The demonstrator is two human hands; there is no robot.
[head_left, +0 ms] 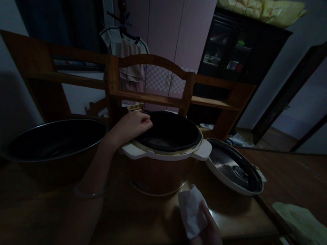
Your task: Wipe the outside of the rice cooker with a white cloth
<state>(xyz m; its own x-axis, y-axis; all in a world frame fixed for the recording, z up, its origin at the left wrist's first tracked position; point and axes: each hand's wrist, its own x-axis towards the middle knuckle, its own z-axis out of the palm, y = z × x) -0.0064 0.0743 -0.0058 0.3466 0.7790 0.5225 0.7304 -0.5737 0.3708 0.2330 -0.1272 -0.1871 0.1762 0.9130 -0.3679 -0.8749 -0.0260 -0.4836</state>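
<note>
head view, left hand curled, right hand gripping cloth

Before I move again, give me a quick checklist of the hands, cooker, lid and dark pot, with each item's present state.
1. White cloth held in the right hand: ok.
2. Left hand firmly gripping the cooker's rim: cannot tell; it is at the rim's left side with fingers curled, but the contact is hidden.
3. Cooker upright on the wooden tabletop: ok.
4. Lid off the cooker's opening: ok; it lies to the right, metal underside up.
5. Dark pot out of the cooker: ok; it stands to the left.
6. Cooker's interior clean: cannot tell; too dark.
</note>
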